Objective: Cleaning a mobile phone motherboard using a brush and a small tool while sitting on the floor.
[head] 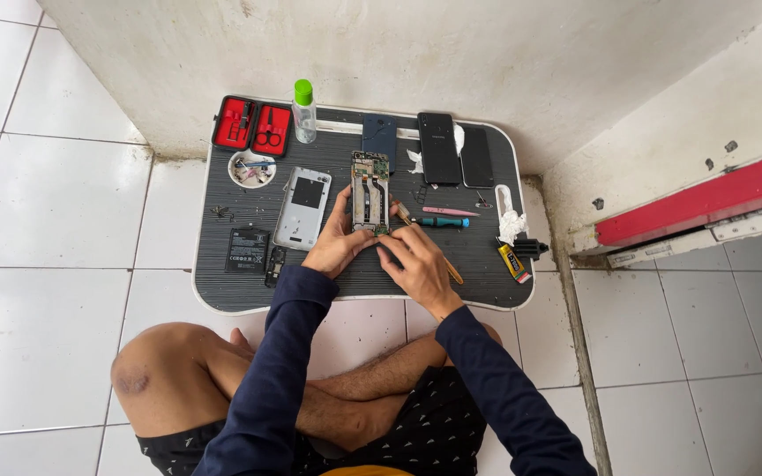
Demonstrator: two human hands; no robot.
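Observation:
An opened phone (369, 187) with its circuit board bare lies in the middle of a small dark ribbed table (249, 291). My left hand (335, 242) grips the phone's lower left edge, thumb up along its side. My right hand (418, 264) touches the phone's bottom end and holds a thin wooden-handled brush (450, 270), whose tip lies by the phone's right edge. A silver back cover (303, 208) rests just left of the phone.
On the table: a black battery (248, 249), a red tool case (252, 126), a green-capped clear bottle (304, 111), a small dish (251, 168), a dark blue phone (379, 134), two black phones (454, 150), pink tweezers (450, 211), a teal screwdriver (441, 222), a yellow glue tube (511, 262), crumpled tissue (511, 225). Wall behind, white floor tiles around.

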